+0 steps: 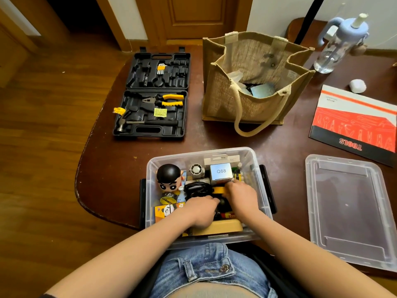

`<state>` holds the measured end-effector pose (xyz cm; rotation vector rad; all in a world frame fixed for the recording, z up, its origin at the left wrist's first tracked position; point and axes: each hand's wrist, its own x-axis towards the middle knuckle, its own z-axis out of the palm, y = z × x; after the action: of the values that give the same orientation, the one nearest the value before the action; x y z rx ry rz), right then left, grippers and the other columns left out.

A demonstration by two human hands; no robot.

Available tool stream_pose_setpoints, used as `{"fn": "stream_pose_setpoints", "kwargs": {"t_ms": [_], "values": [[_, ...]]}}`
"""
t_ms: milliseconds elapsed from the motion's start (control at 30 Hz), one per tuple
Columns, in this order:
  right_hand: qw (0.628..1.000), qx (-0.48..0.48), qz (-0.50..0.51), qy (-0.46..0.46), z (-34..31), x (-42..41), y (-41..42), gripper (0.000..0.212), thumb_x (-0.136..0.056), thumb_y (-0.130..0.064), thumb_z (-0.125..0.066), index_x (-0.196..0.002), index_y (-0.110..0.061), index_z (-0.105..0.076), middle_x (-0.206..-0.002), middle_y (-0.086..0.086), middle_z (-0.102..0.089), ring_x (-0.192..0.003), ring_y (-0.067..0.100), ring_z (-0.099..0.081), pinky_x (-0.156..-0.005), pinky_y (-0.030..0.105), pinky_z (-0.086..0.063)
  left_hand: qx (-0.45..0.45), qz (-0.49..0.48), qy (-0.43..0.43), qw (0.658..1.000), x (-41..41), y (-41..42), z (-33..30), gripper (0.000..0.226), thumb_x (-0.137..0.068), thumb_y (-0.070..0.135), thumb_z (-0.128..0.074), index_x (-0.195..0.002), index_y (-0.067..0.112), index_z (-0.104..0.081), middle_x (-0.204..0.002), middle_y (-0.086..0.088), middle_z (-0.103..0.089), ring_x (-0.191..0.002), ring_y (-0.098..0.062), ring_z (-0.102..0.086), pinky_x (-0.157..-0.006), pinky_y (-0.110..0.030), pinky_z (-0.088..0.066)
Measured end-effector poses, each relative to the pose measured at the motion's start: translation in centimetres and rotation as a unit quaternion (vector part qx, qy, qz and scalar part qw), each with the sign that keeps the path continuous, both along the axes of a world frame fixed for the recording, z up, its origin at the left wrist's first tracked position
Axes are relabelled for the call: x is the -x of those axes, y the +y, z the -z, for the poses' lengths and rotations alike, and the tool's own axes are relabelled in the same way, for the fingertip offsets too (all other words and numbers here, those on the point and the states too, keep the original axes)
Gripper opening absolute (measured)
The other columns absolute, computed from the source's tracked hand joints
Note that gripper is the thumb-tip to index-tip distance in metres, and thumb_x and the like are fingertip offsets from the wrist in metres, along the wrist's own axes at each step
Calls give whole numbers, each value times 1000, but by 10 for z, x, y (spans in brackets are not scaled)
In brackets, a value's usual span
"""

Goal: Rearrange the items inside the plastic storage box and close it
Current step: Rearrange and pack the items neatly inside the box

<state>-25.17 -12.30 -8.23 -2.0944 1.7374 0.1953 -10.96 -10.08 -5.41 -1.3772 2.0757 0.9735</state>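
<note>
Presently we work both hands inside the plastic storage box (257,168), which sits at the near edge of the desk (214,136): our right hand (241,193) pinches a yellow tape roll (218,189), while our left hand (200,208) curls over dark items, its grip unclear. Rearranging continues; next we must settle the contents low, then fetch the lid (348,208) lying to the right.

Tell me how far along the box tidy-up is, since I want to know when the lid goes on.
Mid-rearranging. Both hands are inside the clear storage box: the right hand grips a yellow item, the left hand reaches into the middle beside a black cable bundle. The figurine and Q88 box sit at the back. Closing is left: the lid lies on the table to the right.
</note>
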Motion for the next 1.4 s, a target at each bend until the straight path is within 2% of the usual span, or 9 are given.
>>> {"fn": "stream_pose_setpoints", "kwargs": {"t_ms": [233,367,500,600,700,833,1000,1167,1400], "values": [[970,-85,199,-113,0,2,1,33,-87,-36,-66,-101,-9,-52,-94,5,-65,-91,24,-63,-67,29,-44,1,-92,42,995,4,2,2,54,-98,26,-43,-147,12,-26,-146,-12,-38,-131,-32,-41,-105,-42,-38],[969,-170,167,-69,4,0,3,37,-95,-45,-47,-90,-9,-53,-87,8,-61,-89,28,-61,-65,28,-40,25,-136,57,989,1,1,4,50,-97,28,-43,-145,16,-32,-144,-9,-42,-129,-30,-44,-103,-43,-40],[937,-253,195,-142,13,3,9,38,-97,-36,-47,-64,-17,-45,-69,2,-55,-75,21,-55,-65,28,-40,70,-181,81,978,-3,-2,5,46,-97,26,-39,-144,21,-37,-141,-5,-48,-126,-27,-47,-101,-40,-42],[926,-233,228,-192,14,3,11,25,-96,-27,-51,-74,-16,-48,-78,6,-62,-76,21,-56,-68,30,-43,71,-158,84,981,-1,-4,2,44,-97,23,-39,-142,20,-41,-136,-8,-52,-121,-28,-50,-97,-41,-45],[933,-219,221,-181,12,1,11,12,-95,-18,-50,-83,-15,-50,-84,4,-60,-78,19,-56,-65,27,-39,156,-84,15,984,4,-7,-4,36,-95,16,-43,-131,14,-49,-122,-10,-56,-108,-31,-57,-82,-41,-48],[935,-209,238,-161,11,4,11,7,-91,-11,-49,-86,-16,-51,-88,3,-60,-82,21,-57,-68,27,-40,230,15,-67,971,13,-17,-7,20,-92,5,-47,-108,9,-57,-109,-11,-63,-98,-31,-62,-65,-35,-38],[938,-168,249,-171,9,7,13,5,-89,-12,-50,-91,-16,-48,-88,0,-54,-81,18,-50,-67,27,-36,220,42,-98,970,15,-26,0,21,-90,2,-47,-103,6,-63,-105,-13,-66,-98,-33,-62,-64,-33,-35],[928,-152,278,-194,8,5,12,7,-90,-12,-47,-96,-15,-49,-92,3,-59,-88,23,-60,-69,28,-42,220,31,-105,969,14,-25,7,18,-93,11,-49,-101,9,-65,-103,-11,-68,-96,-31,-64,-63,-33,-35],[919,-158,293,-213,6,4,10,11,-91,-9,-48,-99,-16,-45,-92,1,-58,-78,17,-55,-54,25,-36,236,2,-70,969,18,-23,12,15,-92,17,-53,-102,12,-62,-101,-10,-68,-95,-30,-63,-64,-31,-35]]}}
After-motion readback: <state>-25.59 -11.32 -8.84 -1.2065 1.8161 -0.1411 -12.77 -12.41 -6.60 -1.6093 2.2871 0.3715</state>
